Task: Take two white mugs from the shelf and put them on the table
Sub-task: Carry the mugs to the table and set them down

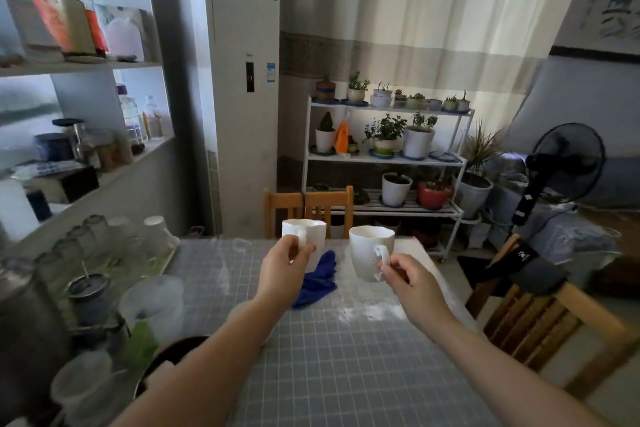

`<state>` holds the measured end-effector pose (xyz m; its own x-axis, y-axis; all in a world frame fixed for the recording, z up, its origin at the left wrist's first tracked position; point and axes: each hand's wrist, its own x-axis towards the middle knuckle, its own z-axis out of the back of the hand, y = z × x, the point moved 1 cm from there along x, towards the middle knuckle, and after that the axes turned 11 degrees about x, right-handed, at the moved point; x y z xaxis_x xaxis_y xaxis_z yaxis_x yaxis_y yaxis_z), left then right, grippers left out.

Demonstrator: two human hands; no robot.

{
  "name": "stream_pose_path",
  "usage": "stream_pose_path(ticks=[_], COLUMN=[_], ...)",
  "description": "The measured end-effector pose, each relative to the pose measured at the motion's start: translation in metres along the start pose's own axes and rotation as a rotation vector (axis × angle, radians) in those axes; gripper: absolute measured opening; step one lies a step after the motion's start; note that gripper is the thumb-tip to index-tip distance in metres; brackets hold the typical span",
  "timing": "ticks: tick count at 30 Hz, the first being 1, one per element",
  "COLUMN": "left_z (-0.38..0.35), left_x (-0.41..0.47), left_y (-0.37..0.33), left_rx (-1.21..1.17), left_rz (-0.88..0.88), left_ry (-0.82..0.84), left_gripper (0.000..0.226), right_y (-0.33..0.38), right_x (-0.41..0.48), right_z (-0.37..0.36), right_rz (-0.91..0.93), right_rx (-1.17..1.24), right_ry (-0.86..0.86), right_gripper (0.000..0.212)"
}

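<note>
I hold one white mug in each hand above the table (346,357), which has a grey checked cloth. My left hand (284,267) grips the handle of the left white mug (311,229), held upright over the far part of the table. My right hand (401,272) pinches the handle of the right white mug (367,253), also upright and slightly nearer to me. Both mugs hang in the air, apart from each other and off the tabletop. The wall shelf (104,180) is at the left.
A blue cloth (320,279) lies on the table under the mugs. Upturned glasses (104,239), jars and a plastic jug (156,302) crowd the table's left edge. Wooden chairs stand at the far end (308,208) and the right (540,319). A plant rack (384,156) stands behind.
</note>
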<state>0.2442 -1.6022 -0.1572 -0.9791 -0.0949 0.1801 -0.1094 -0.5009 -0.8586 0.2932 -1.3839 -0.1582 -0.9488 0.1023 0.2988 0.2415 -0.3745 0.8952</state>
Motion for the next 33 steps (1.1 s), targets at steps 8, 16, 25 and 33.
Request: stream_pose_path(ticks=[8,16,25,33], left_z=[-0.032,-0.059,-0.110,-0.146], left_x=[0.022,0.027,0.004,-0.019], left_y=[0.048,0.095,0.152,0.177], left_rx=[-0.055,-0.027,-0.102,-0.112], left_rz=[0.097,0.182,0.375,0.486], left_ry=[0.118,0.220,0.285,0.190], left_gripper=[0.010,0.021,0.017,0.016], right_y=[-0.055,-0.114,-0.189,-0.242], right_x=[0.022,0.023,0.012,-0.001], right_z=[-0.028,-0.051,-0.066,-0.061], right_rz=[-0.094,-0.227,-0.347,-0.418], right_rx=[-0.018,0.023,0.027,0.036], right_ry=[0.001,0.016,0.067,0.181], right_gripper=[0.018,0.014,0.010,0.015])
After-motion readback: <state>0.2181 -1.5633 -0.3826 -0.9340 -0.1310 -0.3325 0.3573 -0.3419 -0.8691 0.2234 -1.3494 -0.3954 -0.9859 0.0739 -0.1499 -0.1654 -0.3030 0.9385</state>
